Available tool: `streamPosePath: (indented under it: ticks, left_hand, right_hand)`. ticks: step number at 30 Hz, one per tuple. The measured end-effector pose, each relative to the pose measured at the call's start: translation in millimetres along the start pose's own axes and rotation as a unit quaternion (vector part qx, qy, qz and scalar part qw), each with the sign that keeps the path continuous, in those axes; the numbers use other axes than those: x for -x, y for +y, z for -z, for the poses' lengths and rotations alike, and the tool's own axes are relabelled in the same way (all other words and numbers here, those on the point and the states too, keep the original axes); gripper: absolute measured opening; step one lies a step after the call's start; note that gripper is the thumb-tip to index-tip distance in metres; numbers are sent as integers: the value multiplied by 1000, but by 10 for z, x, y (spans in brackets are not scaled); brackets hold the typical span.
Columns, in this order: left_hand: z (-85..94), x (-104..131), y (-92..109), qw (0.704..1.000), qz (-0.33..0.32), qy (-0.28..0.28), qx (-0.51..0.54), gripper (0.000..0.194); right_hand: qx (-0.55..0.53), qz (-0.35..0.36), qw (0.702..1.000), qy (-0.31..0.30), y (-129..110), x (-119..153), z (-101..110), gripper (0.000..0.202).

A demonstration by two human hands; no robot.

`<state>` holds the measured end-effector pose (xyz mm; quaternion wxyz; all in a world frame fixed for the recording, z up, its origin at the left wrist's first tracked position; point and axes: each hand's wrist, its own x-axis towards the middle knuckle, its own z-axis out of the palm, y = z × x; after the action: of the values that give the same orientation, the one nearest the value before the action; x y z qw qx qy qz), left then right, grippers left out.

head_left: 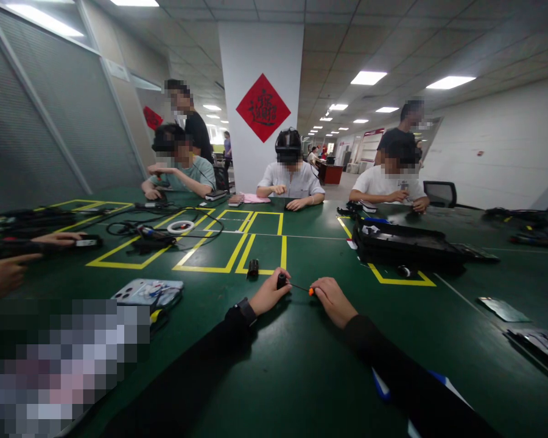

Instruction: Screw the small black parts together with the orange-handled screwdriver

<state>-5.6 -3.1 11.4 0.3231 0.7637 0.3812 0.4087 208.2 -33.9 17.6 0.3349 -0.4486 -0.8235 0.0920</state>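
Near the middle of the green table, my left hand [270, 293] is closed around a small black cylindrical part [281, 280]. My right hand [334, 299] grips a screwdriver by its orange end [311, 292]; most of the handle is hidden under the fingers. From there a thin metal shaft [299, 286] runs left to the black part. Whether the tip touches the part or sits in it, I cannot tell. Just beyond my left hand, a second short black cylinder [252, 268] stands on the table.
Yellow tape rectangles [210, 269] mark the table. Black cables and a white tape roll [181, 227] lie at left, beside another person's hands [61, 239]. A large black plastic housing [402, 240] rests at right. Closer in on the left is a grey-white panel [139, 292]. People sit opposite.
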Motion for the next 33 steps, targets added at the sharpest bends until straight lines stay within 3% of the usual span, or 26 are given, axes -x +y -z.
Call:
streamPosePath:
  ticks: [10,20,26,33]
  left_hand:
    - [5,1,-13,1000,0,3,-7,20]
    - [10,1,4,1000,-5,1,-8,20]
    - [4,2,11,1000,-8,4,-1,19]
    - [2,1,30,1000,3,10,-3,19]
  right_hand:
    - [17,1,1000,2,9,6,0,11]
    - [-11,-53,998,-6,23,20,-30,19]
    - [-27,-32,999,6,25,9,-23,28]
    - [-18,-23,1000,-1,24,15,-15,21]
